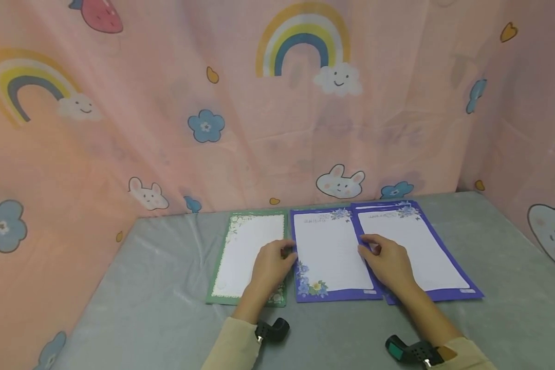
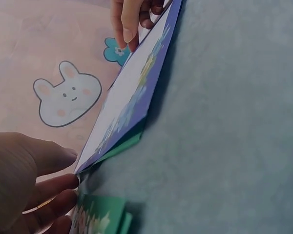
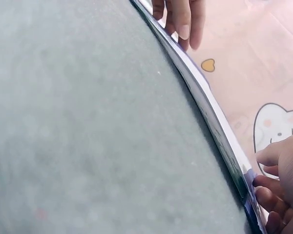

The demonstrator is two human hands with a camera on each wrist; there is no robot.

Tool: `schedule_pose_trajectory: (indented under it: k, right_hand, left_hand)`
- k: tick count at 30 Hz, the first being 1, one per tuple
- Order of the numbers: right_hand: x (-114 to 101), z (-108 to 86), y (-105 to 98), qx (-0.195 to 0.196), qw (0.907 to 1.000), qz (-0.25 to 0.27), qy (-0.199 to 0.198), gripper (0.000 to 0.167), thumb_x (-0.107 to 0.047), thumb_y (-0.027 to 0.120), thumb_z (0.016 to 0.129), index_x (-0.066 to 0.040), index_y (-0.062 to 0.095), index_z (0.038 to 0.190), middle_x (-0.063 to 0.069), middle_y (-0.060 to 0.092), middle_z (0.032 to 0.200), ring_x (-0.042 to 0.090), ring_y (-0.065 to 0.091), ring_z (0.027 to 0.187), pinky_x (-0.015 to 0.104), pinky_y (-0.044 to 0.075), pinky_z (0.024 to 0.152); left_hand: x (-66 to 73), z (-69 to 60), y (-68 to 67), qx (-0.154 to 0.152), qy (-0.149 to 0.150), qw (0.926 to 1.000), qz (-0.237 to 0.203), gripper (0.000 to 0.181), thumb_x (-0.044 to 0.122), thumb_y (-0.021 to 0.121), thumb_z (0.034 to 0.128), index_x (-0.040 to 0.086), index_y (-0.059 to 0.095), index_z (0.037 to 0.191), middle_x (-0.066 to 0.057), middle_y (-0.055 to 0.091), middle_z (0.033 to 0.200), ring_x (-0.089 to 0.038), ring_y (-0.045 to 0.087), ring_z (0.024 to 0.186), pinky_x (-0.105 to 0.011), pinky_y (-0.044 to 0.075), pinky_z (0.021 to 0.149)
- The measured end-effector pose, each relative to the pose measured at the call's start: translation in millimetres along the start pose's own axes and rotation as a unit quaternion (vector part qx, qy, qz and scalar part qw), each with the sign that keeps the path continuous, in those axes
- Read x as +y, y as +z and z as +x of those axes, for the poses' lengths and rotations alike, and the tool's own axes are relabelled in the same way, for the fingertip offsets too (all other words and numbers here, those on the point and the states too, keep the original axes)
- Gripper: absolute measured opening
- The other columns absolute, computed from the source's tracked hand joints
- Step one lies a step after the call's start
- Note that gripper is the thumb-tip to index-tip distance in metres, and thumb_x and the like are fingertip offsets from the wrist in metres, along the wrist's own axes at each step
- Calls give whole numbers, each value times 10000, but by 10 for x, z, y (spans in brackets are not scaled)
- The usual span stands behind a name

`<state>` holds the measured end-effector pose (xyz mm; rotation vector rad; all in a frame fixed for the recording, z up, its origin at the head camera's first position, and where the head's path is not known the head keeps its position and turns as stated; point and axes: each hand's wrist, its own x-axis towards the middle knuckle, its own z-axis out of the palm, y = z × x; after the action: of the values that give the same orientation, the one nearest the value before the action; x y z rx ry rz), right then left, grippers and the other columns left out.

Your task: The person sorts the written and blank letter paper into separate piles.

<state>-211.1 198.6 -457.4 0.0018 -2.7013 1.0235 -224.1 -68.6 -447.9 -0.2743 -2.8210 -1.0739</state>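
Note:
A white sheet with a purple, flower-printed border (image 1: 330, 252) lies in the middle. My left hand (image 1: 272, 262) pinches its left edge between thumb and fingers, which the left wrist view shows closer at the sheet's corner (image 2: 117, 107). At the opposite edge, my right hand (image 1: 392, 263) pinches it too. Green paper (image 2: 124, 145) shows under the purple sheet in the left wrist view. Beneath my left forearm lies a green-bordered sheet (image 1: 240, 257), partly covered. More purple-bordered sheets (image 1: 425, 252) overlap one another on the right, partly behind my right hand.
Grey cloth (image 1: 162, 288) covers the table. A pink curtain (image 1: 240, 164) printed with rainbows and rabbits rises behind the back edge, with more pink cloth at both sides. Each wrist wears a black strapped device (image 1: 273, 330).

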Motion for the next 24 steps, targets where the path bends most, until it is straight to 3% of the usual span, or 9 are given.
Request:
schedule_pose_trajectory:
  k: [5, 14, 24]
  right_hand:
    - [-13, -2, 3, 26, 10000, 94, 9, 339, -191, 695, 942, -18, 703, 1234, 70, 649, 746, 173, 506, 692, 239, 362, 579]
    - [-2, 7, 7, 383, 9980, 505, -21, 247, -143, 715, 921, -26, 756, 1134, 145, 750, 856, 169, 563, 698, 209, 403, 578]
    - [13, 5, 16, 311, 9967, 754, 32, 268, -116, 725, 913, -42, 743, 1171, 177, 765, 1097, 289, 707, 922, 88, 461, 711]
  left_hand:
    - [-6, 0, 6, 49, 94, 9999, -74, 258, 165, 745, 905, 123, 755, 1159, 16, 654, 808, -69, 478, 659, -201, 412, 580]
    - [-1, 5, -13, -16, 51, 9999, -128, 224, 158, 758, 896, 139, 773, 1119, 21, 636, 796, -77, 489, 668, -204, 410, 575]
    - [-19, 2, -11, -86, 21, 9997, -228, 233, 133, 772, 880, 136, 769, 1114, -16, 713, 964, -88, 599, 789, -230, 514, 695]
